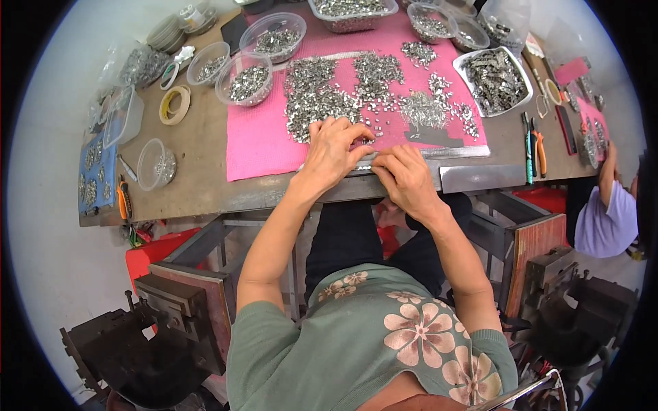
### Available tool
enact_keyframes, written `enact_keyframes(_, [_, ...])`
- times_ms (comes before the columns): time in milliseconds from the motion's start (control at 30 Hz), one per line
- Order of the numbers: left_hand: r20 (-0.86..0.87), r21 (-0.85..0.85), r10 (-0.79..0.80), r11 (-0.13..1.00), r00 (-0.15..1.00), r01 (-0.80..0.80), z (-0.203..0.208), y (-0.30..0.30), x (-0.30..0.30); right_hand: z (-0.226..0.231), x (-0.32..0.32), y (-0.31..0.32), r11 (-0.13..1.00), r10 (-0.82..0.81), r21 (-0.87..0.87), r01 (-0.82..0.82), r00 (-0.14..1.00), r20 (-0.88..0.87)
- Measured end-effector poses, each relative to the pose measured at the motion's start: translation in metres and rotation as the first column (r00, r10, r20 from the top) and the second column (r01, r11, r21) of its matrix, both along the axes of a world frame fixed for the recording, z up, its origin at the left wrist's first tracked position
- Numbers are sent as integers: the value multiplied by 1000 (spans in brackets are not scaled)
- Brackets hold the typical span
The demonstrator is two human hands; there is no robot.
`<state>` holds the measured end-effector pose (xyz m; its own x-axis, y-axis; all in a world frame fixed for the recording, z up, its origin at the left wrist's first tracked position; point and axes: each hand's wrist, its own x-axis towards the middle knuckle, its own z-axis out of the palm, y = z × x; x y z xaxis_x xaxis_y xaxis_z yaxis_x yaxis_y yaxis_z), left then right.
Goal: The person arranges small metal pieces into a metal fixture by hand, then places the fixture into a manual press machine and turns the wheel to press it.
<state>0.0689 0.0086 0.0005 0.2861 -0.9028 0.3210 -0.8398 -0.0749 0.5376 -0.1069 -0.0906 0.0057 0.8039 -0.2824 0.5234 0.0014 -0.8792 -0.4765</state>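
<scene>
At the front edge of the pink mat (pixel 257 147), my two hands work close together over a narrow silver strip (pixel 459 151). My left hand (pixel 334 152) has its fingers curled and its thumb bent toward the index finger, beside the near side of a spread of small shiny metal pieces (pixel 319 103). My right hand (pixel 406 177) pinches with thumb and fingers close by. What lies in their fingertips is too small and covered to make out. Past the right hand lie a pile of thin silver pins (pixel 421 109) and a flat grey piece (pixel 434 137).
Clear tubs (pixel 245 79) of metal pieces line the back. A white tray (pixel 484 108) of linked metal strips stands right, by orange-handled pliers (pixel 540 154) and a metal plate (pixel 482 178). Left are a tape roll (pixel 174 105) and a small tub (pixel 156 164). Another person (pixel 606 216) sits far right.
</scene>
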Motion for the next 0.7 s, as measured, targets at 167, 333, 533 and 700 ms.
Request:
enact_keyframes(167, [7,-37,15,999,1000,-14,-6,3,10,5,5,-20,995,-20,94,29,996,-89])
enact_keyframes(333, [47,-44,85,996,995,-83,-2,10,11,-4,28,-41,999,-37,27,41,993,-111])
enact_keyframes(533, [98,-86,142,987,985,-134,-11,15,17,-1,31,-43,999,-16,-42,9,984,-175])
enact_keyframes(700, [47,-65,172,984,984,-169,-3,20,16,4,15,-52,997,-23,67,33,989,-146])
